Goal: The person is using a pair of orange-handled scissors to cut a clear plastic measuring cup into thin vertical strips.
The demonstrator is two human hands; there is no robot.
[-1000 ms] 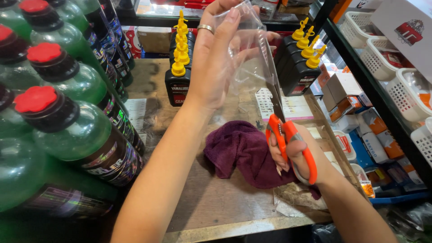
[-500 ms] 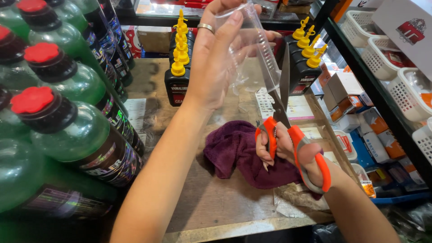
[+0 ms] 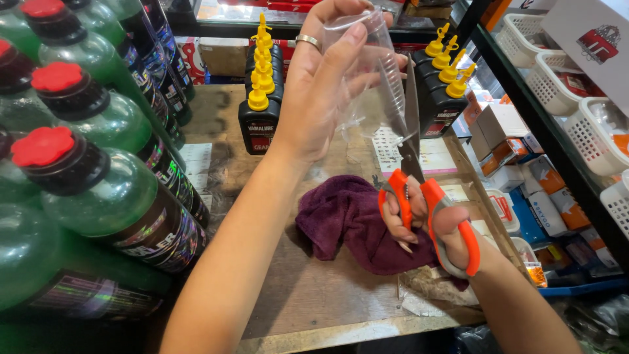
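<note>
Step in hand: by the look of it, a cut into the clear bag (image 3: 367,72); the scissors (image 3: 419,177) stand with blades up against the bag's right edge, tips seemingly at or just into the plastic.
Left hand (image 3: 321,85): raised, fingers and thumb pinching the bag and holding it up in the air; a ring on one finger.
Right hand (image 3: 436,226): below and right of the left hand, fingers through the orange handles, gripping the scissors; handles stand somewhat apart, blades nearly together.
Bag: thin, see-through, pinched in the left hand, hanging just above the scissors' hand; whether anything is inside cannot be told.
Next move calls for: probably the bag held taut and steady, blades squared to the edge, and the left fingers kept clear of the cutting line.
Under the hands: a purple cloth (image 3: 347,219), bunched on the wooden bench (image 3: 301,295), just left of the right hand.
Beyond the left hand: black bottles (image 3: 259,124) with yellow spouts in a row; more of them beyond the bag to the right.
Left of the left arm: green bottles (image 3: 98,190) with red caps, close to the forearm.
Right of the right hand: shelves with white baskets (image 3: 563,78) and small boxes.
In the way: nothing between blades and bag; the green bottles crowd the left elbow.
</note>
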